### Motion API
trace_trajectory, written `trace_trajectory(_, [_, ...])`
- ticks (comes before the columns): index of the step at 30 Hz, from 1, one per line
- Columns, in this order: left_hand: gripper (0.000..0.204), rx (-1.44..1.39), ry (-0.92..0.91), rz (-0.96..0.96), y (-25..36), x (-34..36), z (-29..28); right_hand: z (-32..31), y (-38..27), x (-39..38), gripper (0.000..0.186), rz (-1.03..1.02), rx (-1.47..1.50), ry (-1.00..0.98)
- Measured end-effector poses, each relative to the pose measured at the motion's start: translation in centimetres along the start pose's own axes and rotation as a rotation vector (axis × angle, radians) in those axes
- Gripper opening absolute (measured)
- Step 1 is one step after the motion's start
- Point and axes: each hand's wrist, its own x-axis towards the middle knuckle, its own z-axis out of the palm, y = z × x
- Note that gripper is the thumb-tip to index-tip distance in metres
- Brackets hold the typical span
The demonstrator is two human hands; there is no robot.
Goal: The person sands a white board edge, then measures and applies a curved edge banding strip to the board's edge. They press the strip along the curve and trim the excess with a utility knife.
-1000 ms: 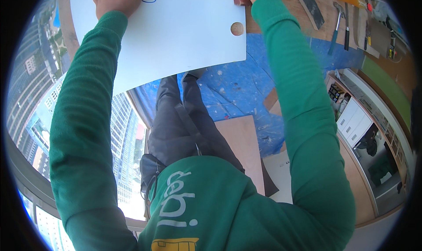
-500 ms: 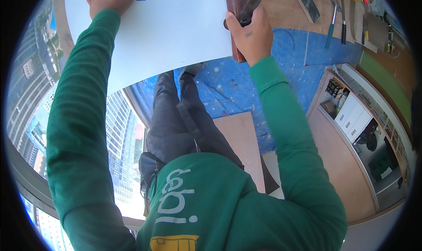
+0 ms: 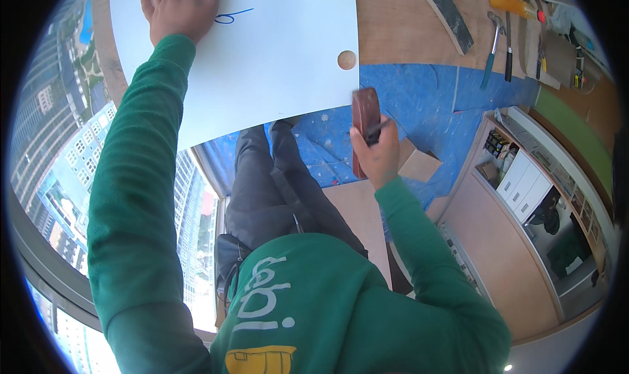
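Note:
A large white board (image 3: 275,59) with blue pen marks and a round hole near its right edge lies on the plywood bench (image 3: 400,20). My left hand (image 3: 178,10) rests on the board's upper left, fingers apart. My right hand (image 3: 378,148) grips a reddish-brown wooden hand plane (image 3: 365,109) with a dark fitting; the plane's front is just beside the board's near right corner, and the rest of it is over the blue sheeting below.
A dark-faced block (image 3: 449,20), a hammer (image 3: 491,50) and a yellow-handled tool (image 3: 514,6) lie at the bench's right. Blue sheeting (image 3: 419,92), cardboard (image 3: 419,164) and a plywood panel (image 3: 354,210) are below. A cabinet (image 3: 517,190) stands right; a window (image 3: 72,164) is left.
My right hand has drawn the hand plane toward me, from alongside the board's right edge down past its near corner, uncovering the hole seen beside it. My left hand remains on the board.

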Motion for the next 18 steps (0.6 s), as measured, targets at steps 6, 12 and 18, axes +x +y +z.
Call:
trace_trajectory(6, [0.066, -0.019, 0.024, 0.031, 0.2, -0.3, 0.0, -2.3, 4.5, -6.5, 0.05, 0.144, 0.137, -0.11])
trace_trajectory(12, [0.065, 0.058, 0.175, 0.221, -3.9, 0.7, 5.2, -2.3, 6.0, -7.0, 0.049, 0.267, 0.332, -0.168])
trace_trajectory(18, [0.066, -0.121, -0.013, 0.737, 2.4, -5.0, 4.2, -2.5, 7.8, -9.3, 0.047, 0.365, 0.411, -0.129])
